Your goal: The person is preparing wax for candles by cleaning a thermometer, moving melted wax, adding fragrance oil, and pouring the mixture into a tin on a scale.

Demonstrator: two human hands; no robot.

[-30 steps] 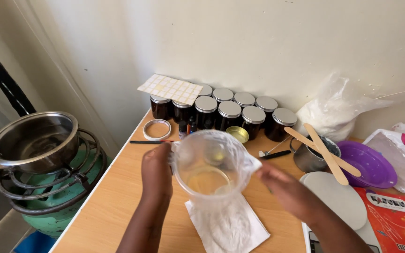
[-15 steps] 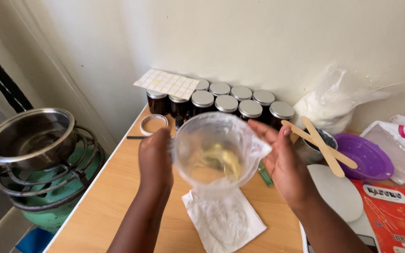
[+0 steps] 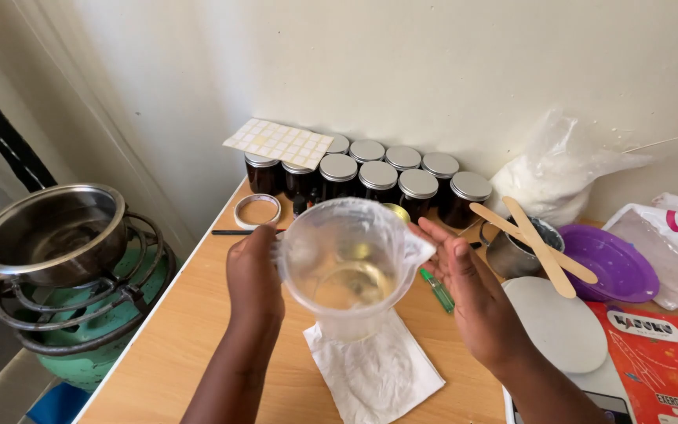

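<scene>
My left hand (image 3: pixel 253 276) grips the handle side of a clear plastic jug (image 3: pixel 341 263) held above the wooden table (image 3: pixel 190 330). A little pale liquid lies in the jug's bottom. My right hand (image 3: pixel 471 294) hovers flat and spread beside the jug's right side, close to its spout, holding nothing. A crumpled white paper towel (image 3: pixel 374 369) lies on the table under the jug.
Several dark jars with silver lids (image 3: pixel 378 177) line the wall, a label sheet (image 3: pixel 280 142) on top. Nearby: a green lighter (image 3: pixel 436 289), steel cup with wooden sticks (image 3: pixel 529 243), purple bowl (image 3: pixel 610 263), white bag (image 3: pixel 563 174), scale (image 3: pixel 560 326), red booklet (image 3: pixel 657 357). A pot (image 3: pixel 49 232) sits on a green burner at left.
The jug has come down and levelled, its liquid settling flat. My right hand has drawn back slightly from the spout side, fingers still spread.
</scene>
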